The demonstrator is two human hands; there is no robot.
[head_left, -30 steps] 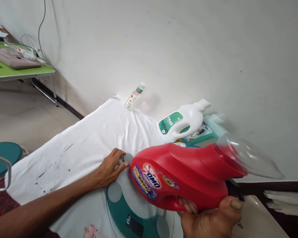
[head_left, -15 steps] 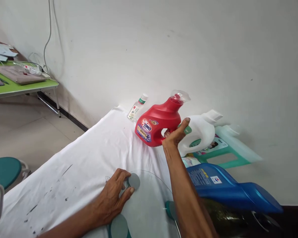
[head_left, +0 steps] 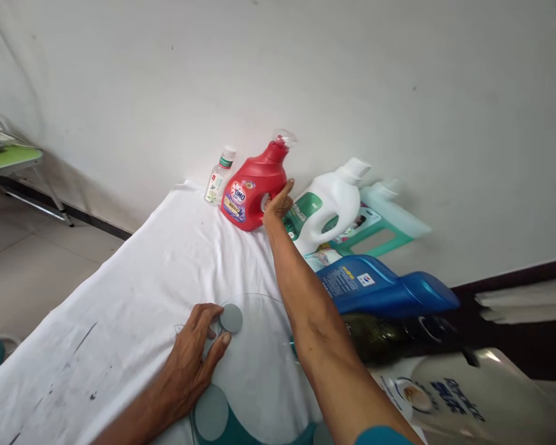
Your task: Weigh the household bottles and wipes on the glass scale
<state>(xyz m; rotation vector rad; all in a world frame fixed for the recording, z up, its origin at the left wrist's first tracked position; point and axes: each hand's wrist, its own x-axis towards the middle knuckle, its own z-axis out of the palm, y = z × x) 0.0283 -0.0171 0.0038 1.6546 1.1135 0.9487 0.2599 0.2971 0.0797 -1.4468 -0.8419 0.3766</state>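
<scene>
My right hand (head_left: 279, 204) is closed round the handle of a red OMO detergent bottle (head_left: 257, 179), which stands tilted in view near the wall. A clear cap covers its top. Just left of it is a small clear bottle with a white cap (head_left: 220, 176); a white jug with a green label (head_left: 331, 201) is close on the right. Lower down, my left hand (head_left: 189, 352) has its thumb and fingers round a grey disc (head_left: 231, 318) at the rim of a round glass plate (head_left: 259, 364). Another grey disc (head_left: 212, 413) and teal parts show below.
Along the right lie or stand a pale green jug (head_left: 391, 213), a blue bottle (head_left: 384, 287), a dark bottle (head_left: 375, 337) and a large pale container (head_left: 482, 395). White cloth (head_left: 143, 278) covers the table. A green table (head_left: 9, 159) is far left.
The whole view has shifted right and down, so things sit further left and higher. The red bottle now rests beside the small bottle, my right hand still on its handle. My left hand keeps its place.
</scene>
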